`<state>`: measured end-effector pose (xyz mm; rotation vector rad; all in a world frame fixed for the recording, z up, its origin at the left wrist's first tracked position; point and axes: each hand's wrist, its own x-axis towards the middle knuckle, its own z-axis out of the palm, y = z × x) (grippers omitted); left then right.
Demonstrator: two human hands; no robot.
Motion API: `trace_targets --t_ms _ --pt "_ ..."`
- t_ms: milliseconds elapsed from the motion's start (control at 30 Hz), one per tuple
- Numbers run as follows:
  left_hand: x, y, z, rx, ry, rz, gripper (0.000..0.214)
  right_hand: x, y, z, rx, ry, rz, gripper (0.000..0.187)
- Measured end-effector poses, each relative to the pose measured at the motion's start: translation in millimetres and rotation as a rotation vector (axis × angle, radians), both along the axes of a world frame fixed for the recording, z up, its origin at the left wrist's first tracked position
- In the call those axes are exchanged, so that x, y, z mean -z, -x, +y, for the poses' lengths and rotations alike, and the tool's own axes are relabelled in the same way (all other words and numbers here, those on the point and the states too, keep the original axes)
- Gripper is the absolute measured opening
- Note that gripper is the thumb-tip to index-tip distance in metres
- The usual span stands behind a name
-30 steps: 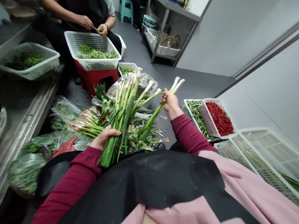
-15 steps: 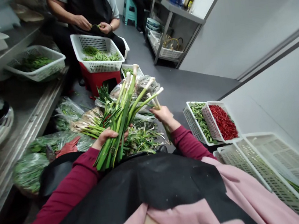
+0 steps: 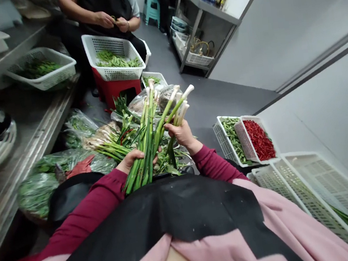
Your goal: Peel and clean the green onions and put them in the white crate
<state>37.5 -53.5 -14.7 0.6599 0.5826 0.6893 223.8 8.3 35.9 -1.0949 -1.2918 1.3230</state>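
My left hand (image 3: pixel 132 158) is closed around the green lower part of a bunch of spring onions (image 3: pixel 149 127), whose white ends point up and away. My right hand (image 3: pixel 181 134) grips a few separate spring onion stalks (image 3: pixel 180 108) and holds them right beside the bunch. Both hands are above my black apron (image 3: pixel 179 216). Below them on the floor lies a heap of loose spring onions and trimmings (image 3: pixel 111 143).
A white basket of red chillies (image 3: pixel 257 138) sits inside a basket of green chillies (image 3: pixel 231 137) at the right. White crates (image 3: pixel 318 188) stand at the lower right. Another person (image 3: pixel 102 11) trims greens over a white basket (image 3: pixel 112 59) on a red stool. Steel shelves (image 3: pixel 24 125) run along the left.
My right hand has brought its few stalks from out at the right in towards the bunch, and they now sit next to it. My left hand has kept hold of the bunch.
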Motion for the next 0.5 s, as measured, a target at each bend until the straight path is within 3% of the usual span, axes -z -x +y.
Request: trace_targets --t_ms 167,367,500 --pt "3.7 -1 -3 0.051 -0.027 0.036 0.047 -19.4 -7 3 0.012 -0.06 -0.073 0.029" --pt "2.3 1 -6 0.006 -0.061 -0.204 0.039 -66.7 -62 37 0.354 -0.156 -0.014 0.026" --pt "-7.9 13 5 -0.129 -0.147 -0.236 0.037 -70.9 -81 45 0.44 -0.253 -0.133 0.027"
